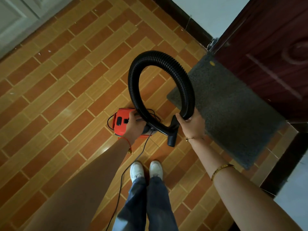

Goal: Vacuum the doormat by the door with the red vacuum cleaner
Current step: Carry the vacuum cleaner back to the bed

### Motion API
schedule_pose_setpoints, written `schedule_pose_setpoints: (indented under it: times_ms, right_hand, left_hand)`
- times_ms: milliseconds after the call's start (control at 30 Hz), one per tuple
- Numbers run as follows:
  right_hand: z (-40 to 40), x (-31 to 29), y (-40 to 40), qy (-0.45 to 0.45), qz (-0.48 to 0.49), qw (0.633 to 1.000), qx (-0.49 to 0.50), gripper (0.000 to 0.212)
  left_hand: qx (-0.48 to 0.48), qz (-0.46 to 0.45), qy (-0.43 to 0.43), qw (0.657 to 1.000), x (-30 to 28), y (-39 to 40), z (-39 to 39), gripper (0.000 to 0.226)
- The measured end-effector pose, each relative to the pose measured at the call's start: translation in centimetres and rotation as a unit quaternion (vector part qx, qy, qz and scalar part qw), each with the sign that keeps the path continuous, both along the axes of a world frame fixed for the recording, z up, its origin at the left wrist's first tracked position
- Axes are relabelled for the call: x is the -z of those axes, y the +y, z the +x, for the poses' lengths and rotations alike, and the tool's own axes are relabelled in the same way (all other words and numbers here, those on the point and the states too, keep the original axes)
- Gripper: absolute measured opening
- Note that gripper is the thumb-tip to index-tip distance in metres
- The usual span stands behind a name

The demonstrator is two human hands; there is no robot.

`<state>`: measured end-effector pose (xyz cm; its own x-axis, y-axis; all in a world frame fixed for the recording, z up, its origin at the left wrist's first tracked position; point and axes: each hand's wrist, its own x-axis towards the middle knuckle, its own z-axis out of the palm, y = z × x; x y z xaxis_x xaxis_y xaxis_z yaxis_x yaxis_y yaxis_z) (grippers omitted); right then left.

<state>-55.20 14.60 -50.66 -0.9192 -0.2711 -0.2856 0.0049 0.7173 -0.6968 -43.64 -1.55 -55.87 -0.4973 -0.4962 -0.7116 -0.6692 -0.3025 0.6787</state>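
Note:
A small red vacuum cleaner (120,121) sits on the tiled floor just ahead of my feet. My left hand (134,124) rests on its top near the black buttons, gripping it. Its ribbed black hose (150,59) arcs up in a big loop. My right hand (191,124) is closed around the hose near its end, and the black nozzle (172,139) hangs down below that hand. The dark grey doormat (230,110) lies to the right, against the dark red door (270,52). The nozzle is off the mat, beside its left edge.
A thin black power cord (123,174) trails from the vacuum back past my white shoes (146,170). A white door or panel (15,19) stands at the far left. Dark skirting (185,17) lines the wall by the door. Orange-brown tiles (66,97) cover the floor.

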Motion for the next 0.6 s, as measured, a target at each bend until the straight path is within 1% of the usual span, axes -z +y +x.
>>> schedule_pose_setpoints:
  times_ms: [100,167,233,300,400,433,500,600]
  right_hand:
    - [-0.3,1.9,-0.3,-0.022,-0.024,0.999,-0.038,0.042]
    - [-0.3,3.2,-0.7,-0.036,-0.031,0.997,-0.062,0.052]
    - [-0.4,4.6,-0.9,-0.04,-0.017,0.996,-0.079,0.066]
    - [-0.3,5.6,-1.3,-0.058,0.006,0.991,-0.119,0.086]
    - [0.1,7.3,-1.9,-0.089,-0.031,0.986,-0.141,0.109]
    - [0.2,7.9,-2.1,-0.098,-0.035,0.985,-0.141,0.112]
    - [0.3,8.9,-2.7,-0.095,-0.026,0.984,-0.146,0.108]
    - [0.5,10.2,-3.7,-0.06,-0.012,0.985,-0.159,0.1]
  left_hand:
    - [-0.025,-0.008,0.016,1.0,0.8,0.7,-0.7,0.056]
    - [-0.029,-0.017,0.023,0.999,1.2,1.2,-0.8,0.056]
    - [-0.03,-0.03,0.042,0.998,1.7,1.6,-0.9,0.055]
    - [-0.042,-0.034,0.057,0.997,2.3,1.8,-1.0,0.056]
    - [-0.059,-0.039,0.086,0.994,3.1,2.1,-1.4,0.058]
    - [-0.059,-0.047,0.094,0.993,3.3,2.3,-1.5,0.057]
    - [-0.06,-0.066,0.11,0.99,3.7,2.5,-1.6,0.057]
    - [-0.058,-0.089,0.133,0.985,4.3,2.6,-1.7,0.055]
